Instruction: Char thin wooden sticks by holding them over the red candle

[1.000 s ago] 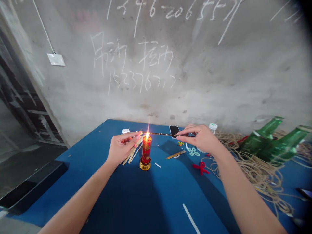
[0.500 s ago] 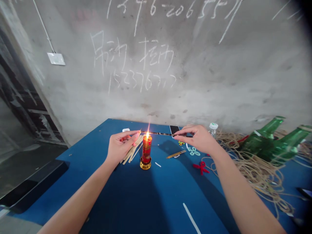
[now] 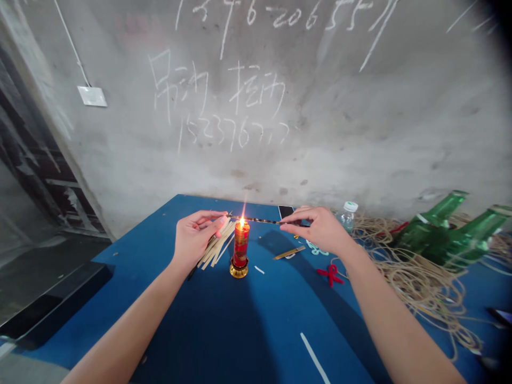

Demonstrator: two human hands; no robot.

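Left hand and right hand pinch a dark twisted strip by its ends, closed fingers keeping it level across the flame of a red candle, seemingly to heat it, above a blue table beside pale sticks.

Chalk on concrete wall, top digits approx 1346-2065…, cut off, Chinese chars unclear, lower digits approx 1523767…

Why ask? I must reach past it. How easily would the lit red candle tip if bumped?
The tall, narrow red candle probably tips fairly easily, though its wider gold-coloured base should steady it a little. Its flame would likely lurch too.
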